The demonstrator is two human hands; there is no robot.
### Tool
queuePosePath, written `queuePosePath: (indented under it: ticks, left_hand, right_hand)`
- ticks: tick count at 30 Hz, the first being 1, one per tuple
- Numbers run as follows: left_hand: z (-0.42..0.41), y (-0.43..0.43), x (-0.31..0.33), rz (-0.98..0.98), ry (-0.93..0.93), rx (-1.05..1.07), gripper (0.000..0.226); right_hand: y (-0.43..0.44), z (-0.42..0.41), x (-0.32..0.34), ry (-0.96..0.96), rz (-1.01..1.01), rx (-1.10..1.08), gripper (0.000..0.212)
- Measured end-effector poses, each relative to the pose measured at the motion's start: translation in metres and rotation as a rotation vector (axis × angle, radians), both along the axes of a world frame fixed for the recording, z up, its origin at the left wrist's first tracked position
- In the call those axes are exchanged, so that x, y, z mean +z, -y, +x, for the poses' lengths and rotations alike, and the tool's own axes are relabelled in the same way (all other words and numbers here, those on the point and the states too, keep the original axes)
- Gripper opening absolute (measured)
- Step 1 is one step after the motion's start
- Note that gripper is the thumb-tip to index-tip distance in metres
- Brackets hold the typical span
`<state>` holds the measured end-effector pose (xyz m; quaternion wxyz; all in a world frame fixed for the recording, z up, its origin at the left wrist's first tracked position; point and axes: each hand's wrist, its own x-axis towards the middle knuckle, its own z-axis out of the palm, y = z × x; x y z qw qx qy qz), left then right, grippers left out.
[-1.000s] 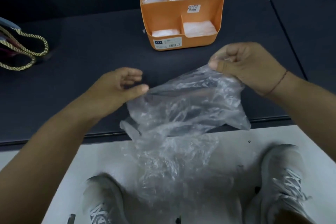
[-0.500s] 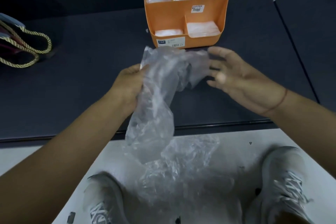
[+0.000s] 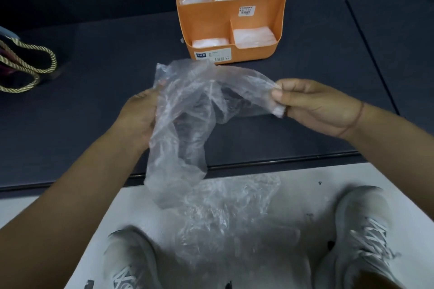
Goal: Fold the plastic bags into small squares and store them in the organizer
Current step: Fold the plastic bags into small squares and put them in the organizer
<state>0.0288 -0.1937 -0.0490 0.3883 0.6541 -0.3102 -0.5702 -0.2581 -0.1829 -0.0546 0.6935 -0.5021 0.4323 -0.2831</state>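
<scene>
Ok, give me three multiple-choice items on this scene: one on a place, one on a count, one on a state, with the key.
1. Where does the orange organizer stand? A: on the dark table; B: on a shelf; C: on a chair.
2. How many compartments does it have? A: three; B: five; C: eight.
3. The clear bag is: A: folded into a small square; B: crumpled, held between the left hand and right hand; C: inside the organizer.
Key: 1 A, it sits on the table beyond the hands; 2 B, three behind, two in front; 3 B, both hands grip it, wrinkled.
</scene>
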Motion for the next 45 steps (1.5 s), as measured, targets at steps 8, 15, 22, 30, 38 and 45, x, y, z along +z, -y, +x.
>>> queuePosePath:
  ticks: [8,15,22,30,38,45]
  left_hand:
    - [0.03,0.003,-0.011,-0.066,0.056,0.133,0.022]
    - [0.02,0.006,-0.02,-0.114,0.166,0.165,0.027]
    - [0.019,-0.006,-0.013,0.074,0.002,0.162,0.041]
    - [0.006,-0.098,-0.004,0.25,-0.188,0.181,0.038]
    - [-0.007,-0.107,-0.005,0.247,-0.232,0.185,0.022]
    - [-0.012,-0.104,-0.007,0.232,-0.233,0.153,0.023]
  right_hand:
    - [0.012,-0.03,0.005,-0.135,0.196,-0.244,0.004]
    - [0.033,-0.042,-0.002,-0.218,0.042,-0.623,0.013]
    - [0.014,-0.003,-0.004,-0.249,0.027,-0.876,0.017]
    - [-0.106,0.091,0.005,-0.046,0.393,-0.191,0.031]
    - [-0.103,0.123,0.0,0.051,0.518,-0.273,0.01]
    - [-0.09,0.117,-0.007,-0.058,0.437,-0.403,0.014]
